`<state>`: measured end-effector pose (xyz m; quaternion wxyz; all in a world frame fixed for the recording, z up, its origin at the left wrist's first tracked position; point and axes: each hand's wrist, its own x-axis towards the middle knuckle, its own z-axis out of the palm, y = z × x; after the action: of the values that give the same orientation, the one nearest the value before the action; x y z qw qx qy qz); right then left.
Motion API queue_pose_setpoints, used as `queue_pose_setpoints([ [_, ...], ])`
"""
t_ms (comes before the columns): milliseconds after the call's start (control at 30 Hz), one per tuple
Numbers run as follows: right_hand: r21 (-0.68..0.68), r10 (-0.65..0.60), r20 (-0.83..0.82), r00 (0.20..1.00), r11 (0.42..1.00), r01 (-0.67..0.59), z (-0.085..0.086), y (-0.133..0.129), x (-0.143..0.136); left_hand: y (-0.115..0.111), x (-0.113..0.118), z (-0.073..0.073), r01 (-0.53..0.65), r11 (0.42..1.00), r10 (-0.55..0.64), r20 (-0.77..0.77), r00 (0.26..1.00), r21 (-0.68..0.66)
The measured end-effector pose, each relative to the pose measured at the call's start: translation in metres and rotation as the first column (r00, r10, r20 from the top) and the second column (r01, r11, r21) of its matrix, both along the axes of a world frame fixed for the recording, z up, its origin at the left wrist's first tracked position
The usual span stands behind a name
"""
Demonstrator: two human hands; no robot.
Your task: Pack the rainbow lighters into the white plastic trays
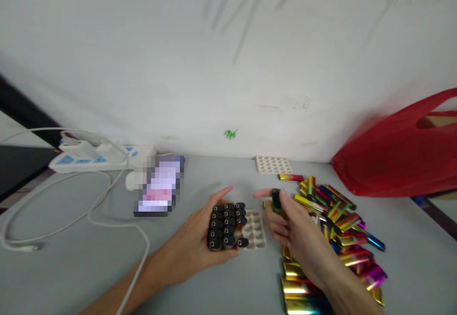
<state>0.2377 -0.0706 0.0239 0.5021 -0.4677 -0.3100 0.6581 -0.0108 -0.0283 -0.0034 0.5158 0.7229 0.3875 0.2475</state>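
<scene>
A pale tray with rows of hollows lies on the grey table, its left part filled with several upright black-topped pieces. My left hand wraps round the left side of these pieces, thumb and forefinger reaching along their near and far edges. Just right of the tray, my right hand pinches one dark-topped piece upright; its lower part is hidden by the fingers. Beside and under my right forearm lies a pile of shiny coloured metallic tubes.
Against the wall stands another pale tray. A red bag sits at the right. At the left are a power strip, a phone with a blurred screen and a looping white cable.
</scene>
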Motion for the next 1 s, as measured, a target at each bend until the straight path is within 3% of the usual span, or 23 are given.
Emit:
queue_pose_setpoints([
  [67, -0.041, 0.019, -0.075, 0.997, 0.999, -0.023, 0.0009, 0.0007, 0.0003, -0.0003, 0.0000, -0.0003, 0.000, 1.000, 0.001, 0.009, 1.000, -0.011],
  [233, 0.016, 0.065, -0.193, 0.979, 0.998, -0.063, -0.0010, 0.0008, -0.0005, -0.0013, -0.0001, -0.0004, 0.003, 0.999, -0.002, 0.037, 0.999, -0.038],
  [467, -0.013, 0.004, -0.188, 0.982, 1.000, -0.007, -0.0074, 0.0009, -0.0045, -0.0010, -0.0009, -0.0020, 0.005, 0.999, -0.004, 0.026, 1.000, -0.034],
  [1000, -0.012, 0.023, -0.150, 0.988, 1.000, -0.025, -0.0077, 0.0009, -0.0085, 0.0000, -0.0011, -0.0011, 0.016, 0.999, -0.016, 0.008, 1.000, -0.028],
])
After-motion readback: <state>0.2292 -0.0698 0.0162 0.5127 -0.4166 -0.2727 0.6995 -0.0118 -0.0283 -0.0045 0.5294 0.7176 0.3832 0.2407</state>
